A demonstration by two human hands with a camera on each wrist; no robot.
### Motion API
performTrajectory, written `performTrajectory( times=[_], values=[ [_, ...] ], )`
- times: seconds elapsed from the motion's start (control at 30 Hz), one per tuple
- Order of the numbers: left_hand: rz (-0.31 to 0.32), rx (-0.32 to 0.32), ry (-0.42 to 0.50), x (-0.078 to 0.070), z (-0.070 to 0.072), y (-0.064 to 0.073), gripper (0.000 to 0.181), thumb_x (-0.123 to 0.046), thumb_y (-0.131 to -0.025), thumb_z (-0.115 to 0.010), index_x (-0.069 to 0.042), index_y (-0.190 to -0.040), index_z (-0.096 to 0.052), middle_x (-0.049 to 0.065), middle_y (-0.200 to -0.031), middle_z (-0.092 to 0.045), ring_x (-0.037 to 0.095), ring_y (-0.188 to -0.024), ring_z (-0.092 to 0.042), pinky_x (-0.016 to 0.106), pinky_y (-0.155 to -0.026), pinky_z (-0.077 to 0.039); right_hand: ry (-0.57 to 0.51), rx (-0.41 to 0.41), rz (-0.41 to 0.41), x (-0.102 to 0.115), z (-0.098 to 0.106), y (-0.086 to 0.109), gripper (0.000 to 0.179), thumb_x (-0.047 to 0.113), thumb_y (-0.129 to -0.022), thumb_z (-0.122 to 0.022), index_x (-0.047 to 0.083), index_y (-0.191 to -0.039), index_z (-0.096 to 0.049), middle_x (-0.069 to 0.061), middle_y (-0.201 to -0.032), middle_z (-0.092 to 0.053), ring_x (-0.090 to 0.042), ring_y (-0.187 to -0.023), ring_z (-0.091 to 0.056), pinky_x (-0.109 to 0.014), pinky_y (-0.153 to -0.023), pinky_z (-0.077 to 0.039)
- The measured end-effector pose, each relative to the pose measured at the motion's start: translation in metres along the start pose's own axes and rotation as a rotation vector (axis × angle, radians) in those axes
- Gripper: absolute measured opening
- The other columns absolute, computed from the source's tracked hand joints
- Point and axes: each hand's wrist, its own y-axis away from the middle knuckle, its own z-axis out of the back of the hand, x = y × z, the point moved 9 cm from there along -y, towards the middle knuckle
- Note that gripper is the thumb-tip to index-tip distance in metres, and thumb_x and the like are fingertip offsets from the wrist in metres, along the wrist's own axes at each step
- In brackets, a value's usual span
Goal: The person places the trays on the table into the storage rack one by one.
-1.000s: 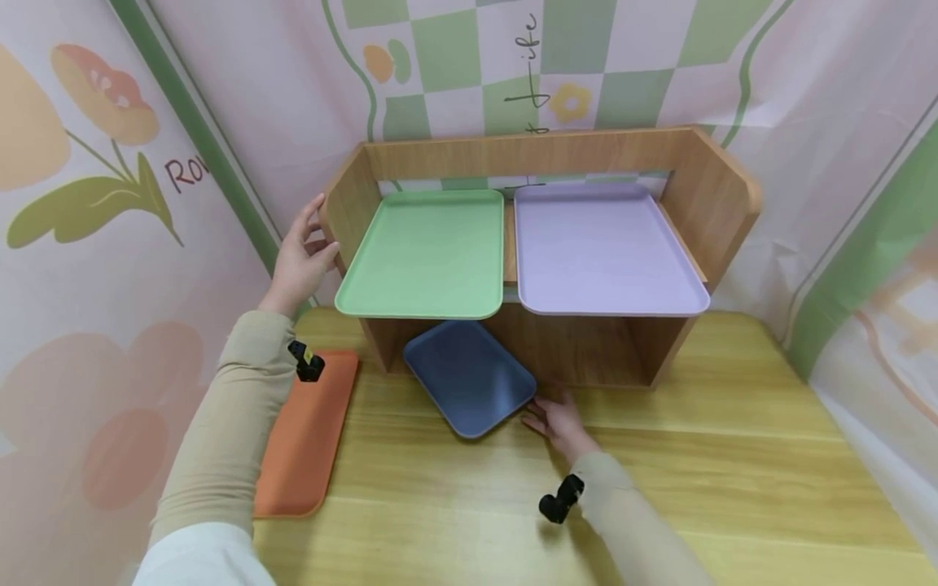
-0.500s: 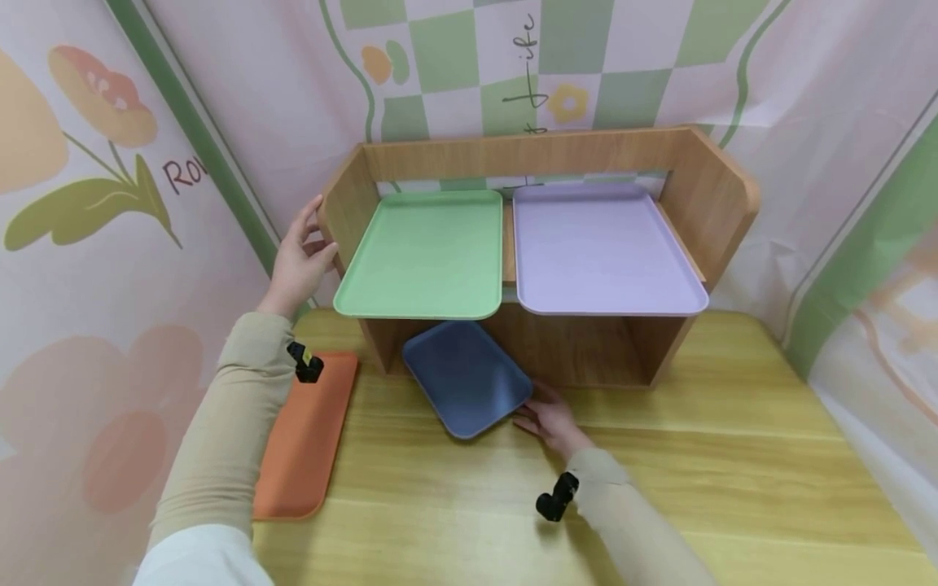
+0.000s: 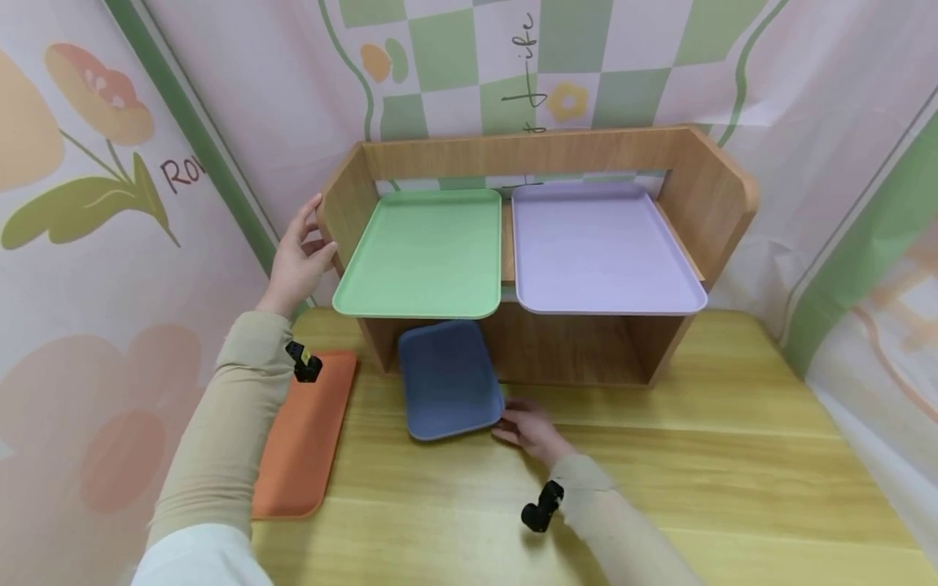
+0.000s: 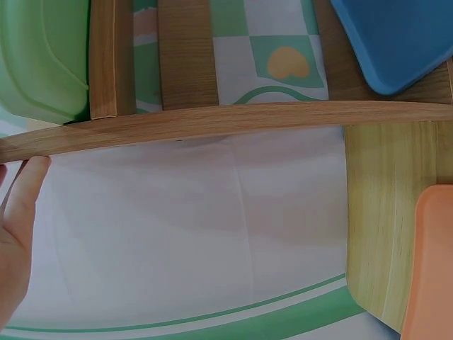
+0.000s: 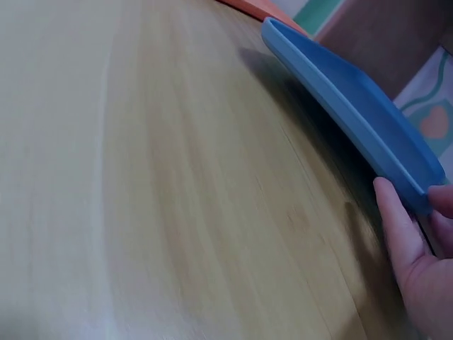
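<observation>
My left hand (image 3: 296,260) rests against the outside of the left side panel of a wooden shelf (image 3: 531,155). In the left wrist view, a fingertip meets the panel's edge. My right hand (image 3: 533,431) pinches the near right corner of a blue tray (image 3: 449,382). The tray's far end is inside the lower left of the shelf, while its near end sticks out over the table. In the right wrist view, the tray (image 5: 361,113) tilts, with its rim raised above the wood and a shadow beneath.
On the upper shelf lie a green tray (image 3: 428,252) at left and a purple tray (image 3: 601,248) at right, both overhanging the front. An orange tray (image 3: 308,439) lies on the wooden table (image 3: 410,521) by the left forearm. Printed cloth (image 3: 454,65) hangs behind.
The blue tray has turned, its near right corner swinging left and toward me, so it points more straight into the shelf. My right hand moved left with it. The left hand stays put.
</observation>
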Motion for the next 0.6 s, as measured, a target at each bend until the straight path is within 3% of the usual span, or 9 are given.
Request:
performTrajectory(
  times=[0.17,0.37,0.5,0.6],
  values=[
    [0.008,0.000,-0.001,0.001,0.001,0.001,0.073,-0.007,-0.096,-0.052,-0.048,-0.146,-0.020,0.014,-0.144,-0.038,0.033,-0.125,-0.049,0.051,-0.092,-0.051,0.072,-0.010,-0.093,0.011,-0.028,0.018,0.041,-0.003,-0.093,-0.048,-0.018,-0.128,-0.032,-0.009,-0.080,-0.062,-0.014,-0.069,-0.066,-0.035,-0.076,-0.059],
    [0.001,0.000,-0.016,-0.001,0.000,0.001,0.072,-0.009,-0.096,-0.052,-0.048,-0.146,-0.020,0.014,-0.143,-0.039,0.032,-0.124,-0.050,0.050,-0.092,-0.051,0.044,-0.052,-0.144,0.016,-0.043,0.025,0.041,-0.007,-0.097,-0.039,-0.016,-0.134,-0.027,-0.009,-0.085,-0.059,-0.013,-0.072,-0.064,-0.028,-0.073,-0.058],
    [0.001,0.001,-0.020,-0.001,0.000,0.001,0.072,-0.009,-0.096,-0.052,-0.049,-0.146,-0.019,0.014,-0.143,-0.039,0.032,-0.123,-0.050,0.049,-0.091,-0.052,0.002,-0.054,-0.110,0.017,-0.048,0.025,0.039,-0.009,-0.096,-0.039,-0.019,-0.132,-0.029,-0.009,-0.095,-0.058,-0.014,-0.081,-0.063,-0.025,-0.077,-0.057],
    [-0.002,0.001,-0.012,-0.002,0.000,0.000,0.072,-0.009,-0.096,-0.052,-0.049,-0.146,-0.019,0.014,-0.144,-0.039,0.031,-0.123,-0.050,0.049,-0.092,-0.051,-0.001,-0.067,-0.067,0.019,-0.051,0.023,0.039,-0.010,-0.094,-0.040,-0.021,-0.130,-0.032,-0.016,-0.102,-0.058,-0.019,-0.087,-0.063,-0.030,-0.086,-0.055]
  ],
)
